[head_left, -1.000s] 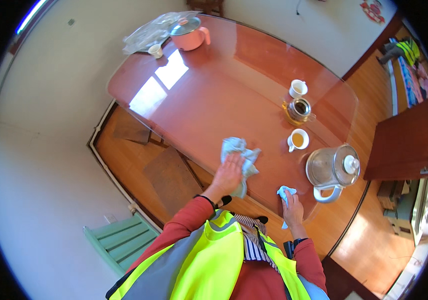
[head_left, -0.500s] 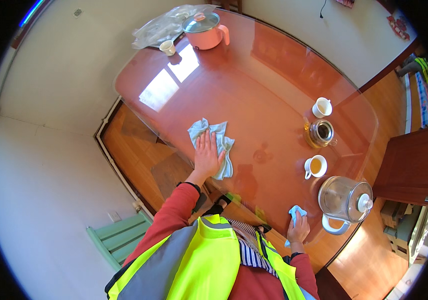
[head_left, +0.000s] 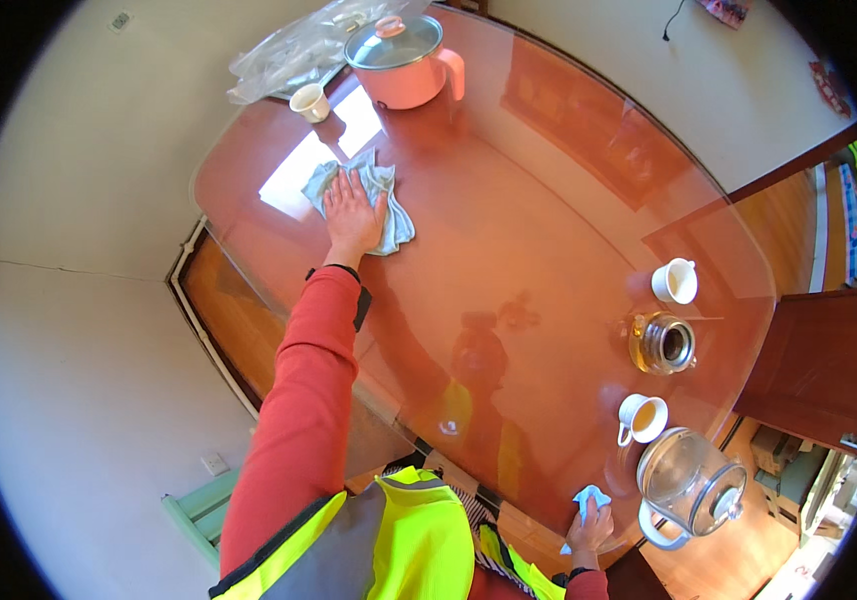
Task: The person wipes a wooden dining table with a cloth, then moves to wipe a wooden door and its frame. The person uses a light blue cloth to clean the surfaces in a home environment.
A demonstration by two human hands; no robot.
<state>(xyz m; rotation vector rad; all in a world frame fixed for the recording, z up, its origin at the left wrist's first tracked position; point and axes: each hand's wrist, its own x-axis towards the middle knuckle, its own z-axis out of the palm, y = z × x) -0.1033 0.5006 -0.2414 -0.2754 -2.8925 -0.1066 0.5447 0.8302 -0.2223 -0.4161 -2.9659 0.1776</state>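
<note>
Hands way apart: left hand (head_left: 353, 213) splayed flat on a pale cloth (head_left: 397, 226) around 11 o'clock, right hand (head_left: 590, 527) clutching a blue cloth (head_left: 592, 494) near 5.

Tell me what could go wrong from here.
The left hand, spread flat on the grey-blue cloth, might knock the small cup just beyond it. The right hand, holding a light-blue cloth, could bump the glass kettle, which stands near the edge of the table. That might also spill the amber liquid in the white cup beside it.
</note>
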